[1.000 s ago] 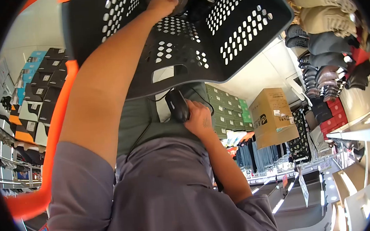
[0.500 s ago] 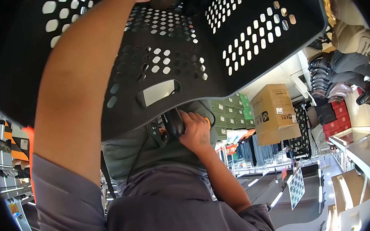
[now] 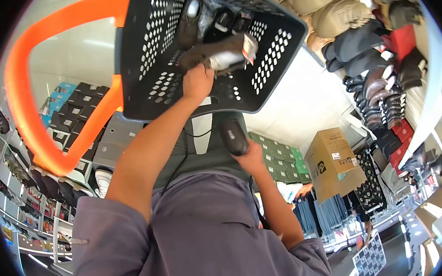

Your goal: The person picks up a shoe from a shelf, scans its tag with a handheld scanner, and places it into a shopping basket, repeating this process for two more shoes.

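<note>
In the head view my left hand (image 3: 198,83) reaches into a black perforated basket (image 3: 144,100) and is closed on a dark brown shoe (image 3: 195,56), blurred by motion. A white and orange tag (image 3: 249,49) shows at the shoe's far end. Another dark shoe (image 3: 188,31) lies deeper in the basket, beside black footwear (image 3: 218,25). My right hand (image 3: 250,159) is below the basket's near rim, its fingers wrapped round a black, rounded handheld scanner (image 3: 234,137). A thin black cord (image 3: 198,135) hangs near it.
An orange handle (image 3: 23,100) loops out from the basket's left side. Shelves of shoes (image 3: 373,40) rise at the right. Green shoe boxes (image 3: 273,157) and a large cardboard carton (image 3: 333,161) stand behind on the right, dark boxes (image 3: 78,109) on the left.
My view has shifted, so the basket's inside and orange handle now show. My left hand, earlier at the top edge, has come nearer with the brown shoe. My right hand keeps the scanner.
</note>
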Motion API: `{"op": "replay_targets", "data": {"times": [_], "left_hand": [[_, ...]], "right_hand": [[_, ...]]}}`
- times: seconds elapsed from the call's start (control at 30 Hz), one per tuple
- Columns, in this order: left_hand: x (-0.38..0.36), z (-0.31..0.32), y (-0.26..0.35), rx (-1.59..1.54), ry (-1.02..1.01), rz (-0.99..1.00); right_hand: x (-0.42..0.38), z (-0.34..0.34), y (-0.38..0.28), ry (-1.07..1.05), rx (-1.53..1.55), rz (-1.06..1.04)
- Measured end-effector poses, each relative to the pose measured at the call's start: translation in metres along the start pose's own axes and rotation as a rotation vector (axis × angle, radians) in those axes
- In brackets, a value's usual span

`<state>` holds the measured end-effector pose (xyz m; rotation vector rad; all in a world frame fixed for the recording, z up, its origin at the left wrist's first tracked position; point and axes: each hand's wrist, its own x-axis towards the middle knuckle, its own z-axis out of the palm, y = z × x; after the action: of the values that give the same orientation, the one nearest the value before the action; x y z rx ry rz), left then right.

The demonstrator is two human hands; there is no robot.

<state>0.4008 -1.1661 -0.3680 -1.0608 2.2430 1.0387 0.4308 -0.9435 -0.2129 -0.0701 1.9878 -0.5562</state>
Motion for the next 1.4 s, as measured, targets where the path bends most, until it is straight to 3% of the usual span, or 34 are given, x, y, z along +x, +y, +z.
{"op": "replay_targets", "data": {"times": [0.07,0.1,0.23,0.3,0.33,0.4,0.43,0.5,0.53,0.57,0.67,0.77,0.83,0.97,1.07,1.13,1.17,1.2,1.27,1.33,1.37,1.4], "left_hand": [[-0.034,-0.026,0.013,-0.004,0.014,0.183],[-0.050,-0.038,0.018,0.001,-0.012,0.226],[-0.113,-0.105,0.051,-0.024,-0.084,0.362],[-0.143,-0.133,0.063,-0.075,-0.152,0.441],[-0.158,-0.148,0.070,-0.069,-0.139,0.470],[-0.186,-0.177,0.083,-0.140,-0.167,0.659],[-0.199,-0.191,0.090,-0.130,-0.150,0.689],[-0.223,-0.216,0.106,-0.114,-0.197,0.835],[-0.232,-0.226,0.113,-0.104,-0.178,0.868],[-0.241,-0.235,0.119,-0.099,-0.206,0.957],[-0.262,-0.252,0.136,-0.117,-0.206,1.125],[-0.275,-0.260,0.141,-0.146,-0.265,1.209],[-0.282,-0.268,0.140,-0.212,-0.351,1.164],[-0.286,-0.297,0.128,-0.270,-0.369,1.105],[-0.288,-0.324,0.121,-0.406,-0.308,1.108],[-0.280,-0.333,0.106,-0.386,-0.177,1.071],[-0.278,-0.336,0.104,-0.419,-0.146,1.090],[-0.279,-0.340,0.104,-0.408,-0.145,1.097],[-0.280,-0.351,0.107,-0.448,-0.092,1.111],[-0.283,-0.358,0.107,-0.434,-0.125,1.049],[-0.282,-0.359,0.107,-0.431,-0.132,1.013],[-0.282,-0.359,0.107,-0.430,-0.137,0.976]], "right_hand": [[-0.015,-0.014,0.010,0.154,0.263,0.048],[-0.022,-0.018,0.020,0.169,0.339,0.161],[-0.045,-0.044,0.053,0.227,0.502,0.270],[-0.055,-0.052,0.060,0.243,0.813,0.334],[-0.061,-0.060,0.050,0.263,0.826,0.311],[-0.070,-0.074,0.029,0.296,1.137,0.246],[-0.064,-0.067,0.036,0.397,1.242,0.065],[-0.049,-0.069,0.044,0.211,1.594,0.052],[-0.053,-0.082,0.018,0.085,1.741,0.036],[-0.072,-0.096,-0.004,-0.019,1.770,-0.161],[-0.120,-0.121,-0.096,0.022,1.678,-0.291],[-0.139,-0.122,-0.123,-0.058,1.689,-0.448],[-0.152,-0.127,-0.133,-0.009,1.654,-0.485],[-0.160,-0.128,-0.113,0.199,1.446,-0.479],[-0.188,-0.137,-0.097,0.337,1.259,-0.662],[-0.214,-0.149,-0.085,0.125,1.298,-0.946],[-0.226,-0.152,-0.079,0.040,1.271,-1.015],[-0.244,-0.160,-0.073,0.043,1.120,-0.949],[-0.253,-0.166,-0.057,0.670,0.307,-1.104],[-0.293,-0.187,-0.097,0.354,0.401,-0.889],[-0.281,-0.194,-0.093,0.204,0.288,-0.960],[-0.281,-0.192,-0.098,0.244,0.236,-0.946]]}}
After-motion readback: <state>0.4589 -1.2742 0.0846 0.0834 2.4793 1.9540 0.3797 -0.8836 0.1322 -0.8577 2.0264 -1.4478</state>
